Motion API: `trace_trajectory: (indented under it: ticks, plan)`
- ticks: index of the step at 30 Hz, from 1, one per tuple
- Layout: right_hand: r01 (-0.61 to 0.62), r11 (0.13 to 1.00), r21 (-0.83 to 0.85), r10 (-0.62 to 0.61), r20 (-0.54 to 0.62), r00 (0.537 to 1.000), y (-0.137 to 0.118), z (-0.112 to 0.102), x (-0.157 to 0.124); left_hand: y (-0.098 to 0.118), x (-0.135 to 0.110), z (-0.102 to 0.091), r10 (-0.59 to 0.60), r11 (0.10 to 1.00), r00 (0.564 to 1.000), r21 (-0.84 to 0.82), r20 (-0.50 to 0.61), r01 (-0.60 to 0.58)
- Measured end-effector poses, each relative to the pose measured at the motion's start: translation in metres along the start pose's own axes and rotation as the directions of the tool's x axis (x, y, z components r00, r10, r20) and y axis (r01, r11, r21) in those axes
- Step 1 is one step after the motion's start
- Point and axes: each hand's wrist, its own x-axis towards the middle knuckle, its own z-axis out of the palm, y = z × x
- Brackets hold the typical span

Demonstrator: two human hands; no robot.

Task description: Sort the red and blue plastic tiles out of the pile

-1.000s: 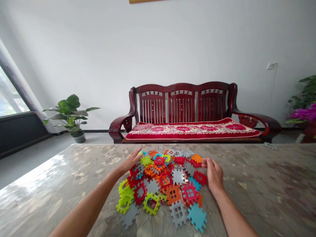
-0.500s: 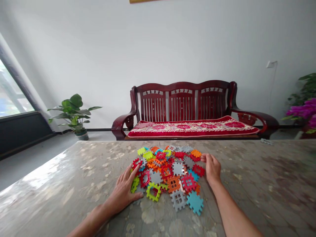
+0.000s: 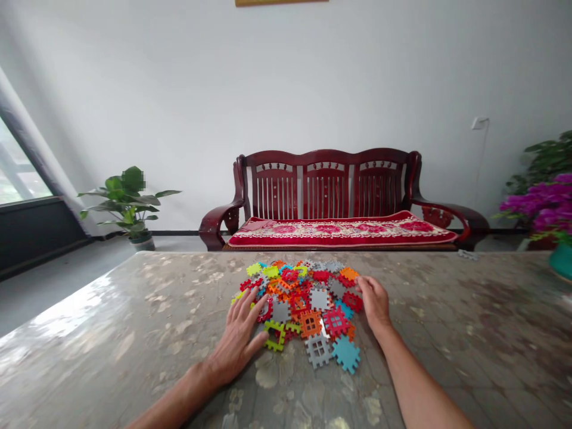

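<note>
Many tiles lie between the unclenched left hand and curled right hand (grip unclear).

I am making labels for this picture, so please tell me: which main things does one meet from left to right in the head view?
Window, potted plant, left hand, lime-green frame tile, orange window tile, red window tile, right hand, white wall socket, purple flowers.
</note>
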Motion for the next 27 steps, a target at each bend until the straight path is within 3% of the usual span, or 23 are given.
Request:
trace_trajectory:
  ticks: [3, 7, 12, 16, 19, 27]
  plan:
    - [0.09, 0.945, -0.314, -0.027, 0.198, 0.98, -0.02, 0.001, -0.007, 0.029, -0.007, 0.0, 0.165, 0.986, 0.982, -0.009, 0.087, -0.165]
    - [0.203, 0.754, -0.625, 0.04, 0.352, 0.935, -0.042, -0.004, -0.023, 0.067, 0.0, 0.006, 0.198, 0.98, 0.962, -0.034, 0.188, -0.195]
    - [0.309, 0.64, -0.703, 0.064, 0.449, 0.891, -0.049, -0.017, -0.056, 0.096, 0.016, 0.016, 0.173, 0.985, 0.961, -0.049, 0.215, -0.166]
    - [0.351, 0.578, -0.737, 0.047, 0.459, 0.887, -0.048, -0.012, -0.077, 0.108, 0.025, 0.027, 0.163, 0.986, 0.966, -0.058, 0.202, -0.155]
    - [0.317, 0.592, -0.741, 0.076, 0.443, 0.893, -0.047, -0.005, -0.088, 0.113, 0.03, 0.036, 0.156, 0.987, 0.975, -0.062, 0.16, -0.148]
    - [0.161, 0.771, -0.616, 0.089, 0.355, 0.931, -0.038, 0.004, -0.095, 0.117, 0.038, 0.054, 0.145, 0.989, 0.983, -0.054, 0.114, -0.14]
